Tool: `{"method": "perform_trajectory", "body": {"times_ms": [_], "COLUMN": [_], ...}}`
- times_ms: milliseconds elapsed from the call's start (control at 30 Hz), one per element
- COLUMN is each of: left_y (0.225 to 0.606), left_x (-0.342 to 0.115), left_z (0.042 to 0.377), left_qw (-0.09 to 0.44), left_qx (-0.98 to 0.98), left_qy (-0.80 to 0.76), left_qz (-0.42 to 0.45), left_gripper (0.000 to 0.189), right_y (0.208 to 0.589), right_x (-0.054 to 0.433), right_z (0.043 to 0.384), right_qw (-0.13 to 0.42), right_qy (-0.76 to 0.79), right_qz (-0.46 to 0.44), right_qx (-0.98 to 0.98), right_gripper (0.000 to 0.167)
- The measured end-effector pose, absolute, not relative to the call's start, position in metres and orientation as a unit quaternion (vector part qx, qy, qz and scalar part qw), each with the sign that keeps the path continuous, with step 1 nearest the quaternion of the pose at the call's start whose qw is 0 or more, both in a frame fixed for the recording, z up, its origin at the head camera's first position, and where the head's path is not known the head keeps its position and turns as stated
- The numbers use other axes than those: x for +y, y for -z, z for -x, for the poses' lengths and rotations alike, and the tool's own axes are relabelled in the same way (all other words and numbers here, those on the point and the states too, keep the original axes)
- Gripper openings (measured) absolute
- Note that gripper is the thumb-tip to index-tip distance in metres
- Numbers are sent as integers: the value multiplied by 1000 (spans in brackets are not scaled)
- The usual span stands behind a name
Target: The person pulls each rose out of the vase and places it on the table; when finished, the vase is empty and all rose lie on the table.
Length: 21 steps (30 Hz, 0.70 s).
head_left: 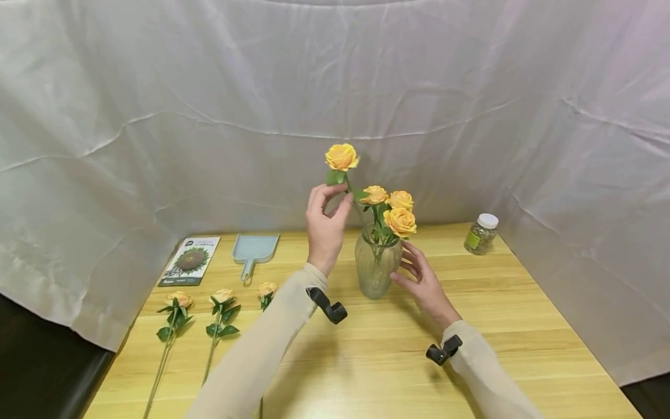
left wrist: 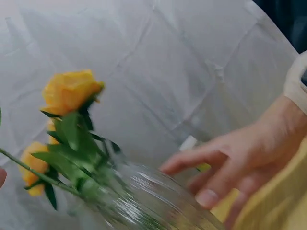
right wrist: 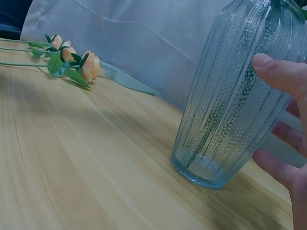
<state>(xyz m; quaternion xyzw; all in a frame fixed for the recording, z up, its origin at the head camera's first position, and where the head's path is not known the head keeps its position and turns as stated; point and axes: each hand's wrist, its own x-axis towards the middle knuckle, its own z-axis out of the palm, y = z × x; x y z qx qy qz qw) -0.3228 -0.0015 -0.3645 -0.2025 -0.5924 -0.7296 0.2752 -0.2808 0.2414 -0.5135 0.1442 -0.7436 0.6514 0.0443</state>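
A yellow rose (head_left: 342, 157) stands above the vase's left side, its stem pinched between the thumb and fingers of my left hand (head_left: 327, 230). That stem slants down to the mouth of the ribbed clear glass vase (head_left: 378, 267). Several yellow roses (head_left: 400, 222) stand in the vase, their stems visible through the glass (right wrist: 230, 110). At the vase's right side is my right hand (head_left: 426, 285), thumb in front and fingers spread loosely along the glass; whether all of them touch it I cannot tell. The left wrist view shows the right hand (left wrist: 240, 158) beside the vase.
Three more roses (head_left: 222, 297) lie at the table's left, the third partly behind my left sleeve. Behind them are a seed packet (head_left: 189, 262) with a sunflower picture and a light blue dustpan (head_left: 255, 249). A white-lidded jar (head_left: 480, 234) stands at the back right, near the curtain.
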Motion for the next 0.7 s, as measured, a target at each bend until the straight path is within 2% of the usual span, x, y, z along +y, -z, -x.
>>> {"method": "perform_trajectory", "body": {"times_ms": [100,233,567,700], "left_y": [352,334,303,311], "left_x": [-9,-21,-62,-81], "left_z": [326,330,332,322], "left_qw": [321,346,350,303], "left_qx": [-573,-537,-480,-520], "left_qy": [730,745,780,778], "left_qz": [189,190,198,180], "left_gripper": [23,18,16,16], "right_y": [513,514,518,518], "right_x": [241,241,243,243], "right_z": [281,281,283,283], "right_qw": [44,47,49,47], "right_qy": [-651,-650,-646,-646], "right_qz": [-141,-138,-145,-145], "right_qx": [-745,-746,-748,-748], "right_gripper": [84,84,83,82]}}
